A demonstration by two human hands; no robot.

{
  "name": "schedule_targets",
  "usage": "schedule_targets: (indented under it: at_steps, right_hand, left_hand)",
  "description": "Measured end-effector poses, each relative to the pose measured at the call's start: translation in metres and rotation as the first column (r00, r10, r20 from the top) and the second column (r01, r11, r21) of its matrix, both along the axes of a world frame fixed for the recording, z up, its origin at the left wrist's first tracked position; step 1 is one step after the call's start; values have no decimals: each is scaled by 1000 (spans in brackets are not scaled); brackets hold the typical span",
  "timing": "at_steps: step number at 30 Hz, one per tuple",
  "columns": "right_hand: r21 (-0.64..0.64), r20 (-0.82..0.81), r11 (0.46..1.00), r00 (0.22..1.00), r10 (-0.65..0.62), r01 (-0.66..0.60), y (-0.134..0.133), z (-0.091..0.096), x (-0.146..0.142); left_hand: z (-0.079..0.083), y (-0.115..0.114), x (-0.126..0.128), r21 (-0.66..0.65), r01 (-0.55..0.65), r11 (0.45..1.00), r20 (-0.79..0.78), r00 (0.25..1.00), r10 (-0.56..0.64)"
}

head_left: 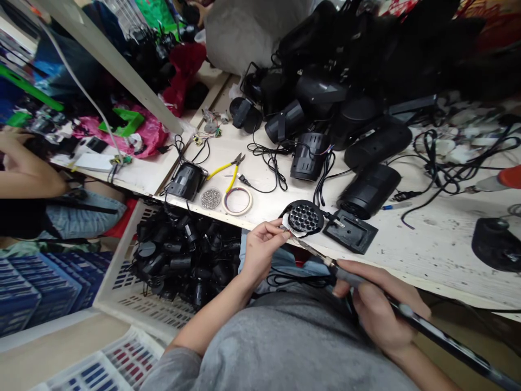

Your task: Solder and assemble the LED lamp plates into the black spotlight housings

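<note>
A soldering iron (354, 278) rests in my right hand (382, 307), fingers wrapped around its dark handle. Its metal tip points left, close to the fingertips of my left hand (261, 247). My left thumb and fingers are pinched together at the left side of a round black lens plate (306, 218) with honeycomb openings. A white piece (286, 221) shows at that edge, and thin wire ends seem to be by the fingertips; what exactly is pinched is too small to tell. Right beside the lens plate lies a black rectangular housing part (353, 232).
Black lamp housings (368, 190) and cables crowd the bench's back. Yellow-handled cutters (226, 171), a tape roll (237, 201) and a dish of small metal bits (211, 199) lie left. Below stands a white crate (118, 260) of black parts. Another person's arm (30, 174) is far left.
</note>
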State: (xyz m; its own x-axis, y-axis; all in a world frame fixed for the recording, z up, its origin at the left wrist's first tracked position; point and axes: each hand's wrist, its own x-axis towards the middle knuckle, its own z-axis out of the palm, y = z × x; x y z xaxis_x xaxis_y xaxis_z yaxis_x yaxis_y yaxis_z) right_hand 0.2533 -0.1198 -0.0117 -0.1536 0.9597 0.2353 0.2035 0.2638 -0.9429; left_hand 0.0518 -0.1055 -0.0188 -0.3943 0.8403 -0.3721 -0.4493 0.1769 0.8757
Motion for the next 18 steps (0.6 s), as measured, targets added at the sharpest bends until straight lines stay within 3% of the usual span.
schedule_targets:
  at_steps: [4,8,14,18]
  right_hand:
    - [270,44,963,999,-29,16,5,0,6]
    - [507,186,862,974,-128,16,30,-4,-10]
    - [668,334,744,899,-283,-14,59,-19,-45]
    - [643,355,765,899,-257,-36,69,-23,-62]
  left_hand:
    - [-3,6,-5,2,23,1000,-15,1000,-23]
    - [-8,20,-16,43,25,999,-69,997,-22]
    - [-10,32,-26,7,73,997,-48,996,-73]
    - [-7,29,-26,5,72,997,-39,997,-71]
